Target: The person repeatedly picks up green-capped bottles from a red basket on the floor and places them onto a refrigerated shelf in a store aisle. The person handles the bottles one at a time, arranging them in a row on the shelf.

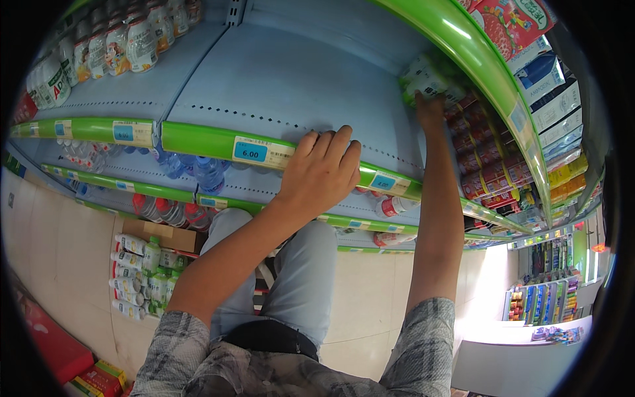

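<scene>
My left hand (pixel 322 168) rests on the front edge of a pale blue metal shelf (pixel 283 69), its fingers curled over the green price rail (pixel 198 141). My right arm stretches to the shelf's back right corner. There my right hand (pixel 430 109) touches green-and-white bottles (pixel 424 79); shadow hides part of its fingers, so its grip is unclear. Red cans (pixel 488 178) stand in rows to the right of that wrist. On the floor at my left are green-capped bottles (pixel 158 288) and white bottles (pixel 128 284) lying on their sides.
Small drink bottles (pixel 141 44) fill the far left shelf. Lower shelves hold blue-tinted water bottles (pixel 208 173) and red-capped bottles (pixel 166 208). A cardboard box (pixel 161 235) stands near my left knee. A curved green rail (pixel 486 64) overhangs on the right, with milk cartons (pixel 553 101) beyond it.
</scene>
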`<action>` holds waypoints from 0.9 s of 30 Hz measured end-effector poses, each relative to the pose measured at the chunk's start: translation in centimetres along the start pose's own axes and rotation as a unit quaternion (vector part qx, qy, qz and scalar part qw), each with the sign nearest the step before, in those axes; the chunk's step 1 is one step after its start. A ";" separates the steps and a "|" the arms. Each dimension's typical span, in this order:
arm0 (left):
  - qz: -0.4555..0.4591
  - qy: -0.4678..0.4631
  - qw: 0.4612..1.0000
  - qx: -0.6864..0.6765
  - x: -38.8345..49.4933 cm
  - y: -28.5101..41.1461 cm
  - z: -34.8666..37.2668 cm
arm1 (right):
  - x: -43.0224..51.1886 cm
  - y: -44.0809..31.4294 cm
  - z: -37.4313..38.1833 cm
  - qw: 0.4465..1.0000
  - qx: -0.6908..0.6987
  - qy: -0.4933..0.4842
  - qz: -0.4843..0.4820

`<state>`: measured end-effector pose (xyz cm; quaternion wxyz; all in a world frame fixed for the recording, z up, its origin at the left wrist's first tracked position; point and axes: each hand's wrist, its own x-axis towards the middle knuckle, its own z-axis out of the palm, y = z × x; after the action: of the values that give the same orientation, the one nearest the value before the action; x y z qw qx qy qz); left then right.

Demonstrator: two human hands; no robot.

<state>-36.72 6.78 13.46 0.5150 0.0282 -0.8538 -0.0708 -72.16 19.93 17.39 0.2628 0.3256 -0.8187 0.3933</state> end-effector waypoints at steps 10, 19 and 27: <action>0.012 -0.054 0.996 -0.070 0.6 -0.6 0.2 | 4.3 12.7 -0.8 0.837 -0.467 -0.060 -0.279; -0.256 -0.155 0.942 -0.153 -18.9 -3.2 -16.4 | -12.1 -7.8 -12.3 0.987 -0.078 -0.036 -0.139; -0.617 -0.319 0.700 0.166 -49.3 -6.0 -31.6 | -39.6 -14.2 -10.8 0.961 0.103 -0.256 0.019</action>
<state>14.14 3.93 -16.03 0.0396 0.6093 -0.7565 -0.2342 -34.01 34.90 2.89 0.0021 0.4255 -0.8197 0.3834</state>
